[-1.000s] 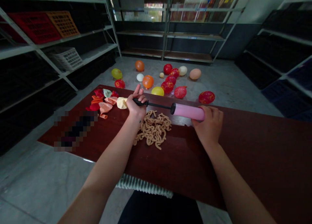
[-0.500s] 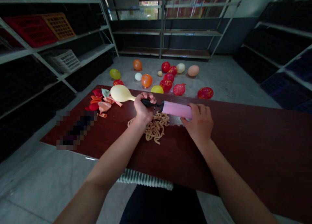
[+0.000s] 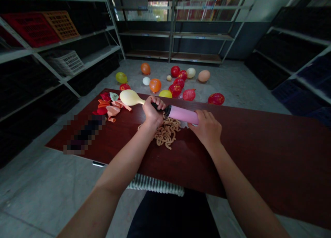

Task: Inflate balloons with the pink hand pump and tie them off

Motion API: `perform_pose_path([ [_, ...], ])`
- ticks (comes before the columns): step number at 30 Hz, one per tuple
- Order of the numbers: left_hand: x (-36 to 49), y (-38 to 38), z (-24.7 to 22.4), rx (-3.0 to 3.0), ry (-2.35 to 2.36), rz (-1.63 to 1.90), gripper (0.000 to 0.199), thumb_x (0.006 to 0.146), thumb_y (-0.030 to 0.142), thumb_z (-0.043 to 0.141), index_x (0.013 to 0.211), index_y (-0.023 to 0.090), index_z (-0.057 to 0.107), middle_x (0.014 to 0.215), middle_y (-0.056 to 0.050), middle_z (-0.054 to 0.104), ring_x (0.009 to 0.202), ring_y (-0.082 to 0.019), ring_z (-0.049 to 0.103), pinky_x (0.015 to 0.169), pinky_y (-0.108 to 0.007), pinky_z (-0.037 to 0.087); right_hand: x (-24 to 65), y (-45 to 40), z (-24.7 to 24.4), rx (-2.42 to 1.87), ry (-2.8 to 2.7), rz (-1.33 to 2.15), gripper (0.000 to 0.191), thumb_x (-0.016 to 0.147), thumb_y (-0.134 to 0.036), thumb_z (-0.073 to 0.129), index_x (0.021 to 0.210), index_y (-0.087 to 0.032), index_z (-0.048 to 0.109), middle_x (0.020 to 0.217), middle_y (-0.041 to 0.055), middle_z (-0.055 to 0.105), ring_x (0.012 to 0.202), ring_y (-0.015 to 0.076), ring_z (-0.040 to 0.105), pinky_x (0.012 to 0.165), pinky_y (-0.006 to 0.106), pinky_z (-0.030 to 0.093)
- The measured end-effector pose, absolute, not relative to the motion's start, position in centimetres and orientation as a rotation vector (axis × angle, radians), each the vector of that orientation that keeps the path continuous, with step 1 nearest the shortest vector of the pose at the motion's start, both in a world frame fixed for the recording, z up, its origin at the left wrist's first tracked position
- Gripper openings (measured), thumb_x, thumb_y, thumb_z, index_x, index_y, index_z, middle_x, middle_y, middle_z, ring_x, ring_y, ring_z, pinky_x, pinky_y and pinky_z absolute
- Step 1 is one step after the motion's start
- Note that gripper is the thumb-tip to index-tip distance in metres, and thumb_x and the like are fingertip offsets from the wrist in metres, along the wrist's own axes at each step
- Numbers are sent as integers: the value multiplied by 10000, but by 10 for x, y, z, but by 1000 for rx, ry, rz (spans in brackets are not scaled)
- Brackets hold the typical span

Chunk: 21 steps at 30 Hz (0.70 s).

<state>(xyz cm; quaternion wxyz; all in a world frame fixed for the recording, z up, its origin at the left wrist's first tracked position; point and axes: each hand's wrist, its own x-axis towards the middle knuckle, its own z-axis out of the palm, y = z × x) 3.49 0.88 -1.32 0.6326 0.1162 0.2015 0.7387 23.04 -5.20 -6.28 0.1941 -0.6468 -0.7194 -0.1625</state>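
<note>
A hand balloon pump (image 3: 182, 114) with a pink barrel and a black end lies across both hands, above the table. My left hand (image 3: 153, 112) is wrapped round its black end, where the neck of a pale yellow balloon (image 3: 129, 97) comes out between the fingers. Partly inflated, the balloon points to the left. My right hand (image 3: 207, 128) grips the far right end of the pink barrel. Beneath the pump, a heap of tan, worm-like strands (image 3: 167, 134) rests on the table, partly hidden by my left wrist.
The dark red table (image 3: 258, 151) carries several limp balloons (image 3: 112, 111) at its left, near a pixelated dark object (image 3: 86, 132). Inflated balloons (image 3: 155, 85) lie on the floor beyond. Metal shelves (image 3: 199, 57) with crates (image 3: 68, 62) surround the area. A ribbed pale cloth (image 3: 157, 184) shows below the table edge.
My right hand and the pink barrel have moved left, closing the gap to the black end in my left hand. The balloon sits slightly further right in view.
</note>
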Motion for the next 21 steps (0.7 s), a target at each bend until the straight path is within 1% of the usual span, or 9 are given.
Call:
perform_pose_path([
  [9, 18, 20, -13, 184, 493, 1737, 324, 908, 57, 353, 613, 175, 293, 503, 54, 194, 369, -63, 204, 421, -222, 184, 243, -46, -64, -1868, -1993, -511, 404, 874, -362, 605, 1240, -198, 567, 1154, 114, 661, 999, 270, 569, 769, 346, 415],
  [13, 12, 22, -11, 168, 468, 1751, 322, 892, 44, 351, 605, 176, 287, 488, 58, 169, 364, -65, 196, 423, -225, 175, 252, -45, -65, -1869, -1967, -576, 416, 877, -373, 596, 1251, -195, 562, 1136, 118, 666, 992, 273, 569, 770, 349, 404],
  [17, 5, 24, -10, 158, 450, 1769, 304, 851, 32, 382, 605, 181, 282, 484, 61, 182, 363, -70, 199, 420, -225, 184, 262, -46, -65, -1885, -1943, -660, 404, 885, -379, 577, 1246, -199, 569, 1135, 117, 672, 967, 275, 570, 750, 356, 388],
  [21, -6, 27, -13, 171, 426, 1778, 294, 826, 41, 405, 605, 182, 274, 477, 66, 181, 361, -69, 203, 420, -221, 188, 274, -47, -62, -1897, -1914, -726, 418, 895, -372, 564, 1273, -192, 559, 1179, 132, 668, 965, 288, 571, 745, 376, 389],
])
